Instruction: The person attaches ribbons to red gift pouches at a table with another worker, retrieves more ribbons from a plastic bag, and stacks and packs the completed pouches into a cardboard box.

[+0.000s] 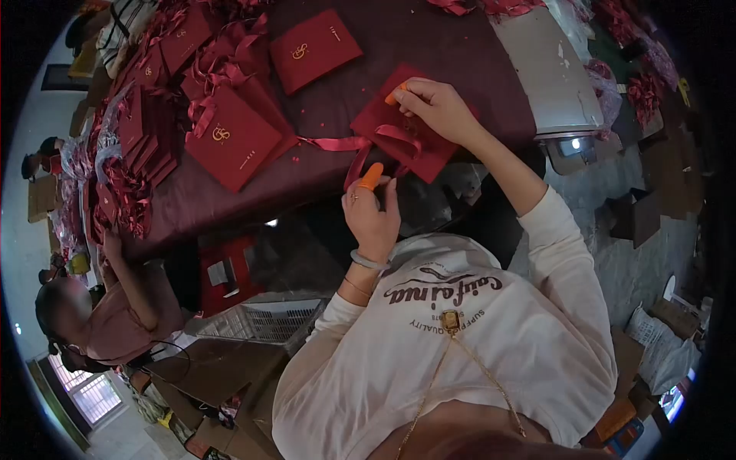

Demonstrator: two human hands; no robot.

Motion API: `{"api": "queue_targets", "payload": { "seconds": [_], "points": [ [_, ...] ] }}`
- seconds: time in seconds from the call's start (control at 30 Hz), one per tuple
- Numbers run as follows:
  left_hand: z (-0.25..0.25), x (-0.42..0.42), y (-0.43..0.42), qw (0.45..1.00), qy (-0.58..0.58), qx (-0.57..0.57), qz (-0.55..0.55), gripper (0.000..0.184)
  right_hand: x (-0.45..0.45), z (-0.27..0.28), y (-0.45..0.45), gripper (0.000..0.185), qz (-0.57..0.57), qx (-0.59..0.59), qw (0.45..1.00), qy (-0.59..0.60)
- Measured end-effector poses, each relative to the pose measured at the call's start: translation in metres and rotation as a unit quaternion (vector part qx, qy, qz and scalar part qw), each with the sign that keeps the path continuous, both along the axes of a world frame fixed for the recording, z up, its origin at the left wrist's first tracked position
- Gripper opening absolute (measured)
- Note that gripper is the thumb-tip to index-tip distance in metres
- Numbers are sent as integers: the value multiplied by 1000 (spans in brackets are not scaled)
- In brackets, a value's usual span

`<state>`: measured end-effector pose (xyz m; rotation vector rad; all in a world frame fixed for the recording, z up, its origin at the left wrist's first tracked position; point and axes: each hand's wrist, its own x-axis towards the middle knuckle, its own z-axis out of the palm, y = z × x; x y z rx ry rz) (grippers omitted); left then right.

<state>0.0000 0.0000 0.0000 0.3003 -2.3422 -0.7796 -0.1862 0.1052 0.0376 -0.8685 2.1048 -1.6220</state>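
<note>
Item: one dark red bag, placed right of upper centre in the frame, laid flat and slantwise on the cloth-covered tabletop, its lower corner apparently projecting past the near edge. A ribbon loop is seen across its face.

Grip, right hand: thumb and orange-capped finger drawn close together over the bag's upper part; whether anything is pinched cannot be told. Grip, left hand: held below the bag, orange-capped finger raised, thumb slightly apart; contact with the ribbon end beside it cannot be confirmed.

Handling (judged by look alone): light; stiff like card in the panels, easily creased at the corners; ribbon soft and probably slippery. The bag is best held by a flat side or edge, the ribbon pinched near its root.

Surroundings: a ribbon strip is stretched leftward towards a stack of emblem-marked bags, where snagging is possible. A single emblem-marked bag is laid at upper centre. Tangled ribbons and further bags are heaped at upper left. A co-worker is seen at lower left, near a pale crate.
</note>
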Motion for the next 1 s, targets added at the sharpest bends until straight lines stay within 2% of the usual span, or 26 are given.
{"api": "queue_targets", "payload": {
  "seconds": [0.07,0.27,0.33,0.43,0.63,0.73,0.8,0.83,0.93,0.97,1.0],
  "points": [
    [14,5,-9,1000,-21,14,0,24,1,2,-2,24,5,12,1000,2],
    [2,9,-14,999,-35,11,16,22,1,-2,-1,24,-2,4,1000,13],
    [3,9,-18,999,-33,34,9,21,1,1,0,24,-1,3,1000,13],
    [4,13,-20,999,-36,5,-26,22,2,1,0,24,2,1,1000,12],
    [2,16,-22,995,-58,64,-40,24,0,-2,0,24,2,7,1000,22],
    [6,15,-21,996,-36,77,-24,29,0,0,0,24,5,4,1000,22],
    [9,14,-21,995,-2,56,81,36,0,-2,-1,24,5,2,1000,25],
    [10,11,-24,994,18,38,96,38,1,-5,-2,25,-2,-24,999,25],
    [14,-7,-27,993,38,68,94,32,2,-6,-2,26,-11,-36,999,29],
    [5,-8,-35,997,23,-6,78,27,1,-5,-2,26,-15,-22,999,34],
    [7,-8,-36,997,25,-6,79,27,0,-5,-2,26,-14,-22,999,37]
  ]
}}
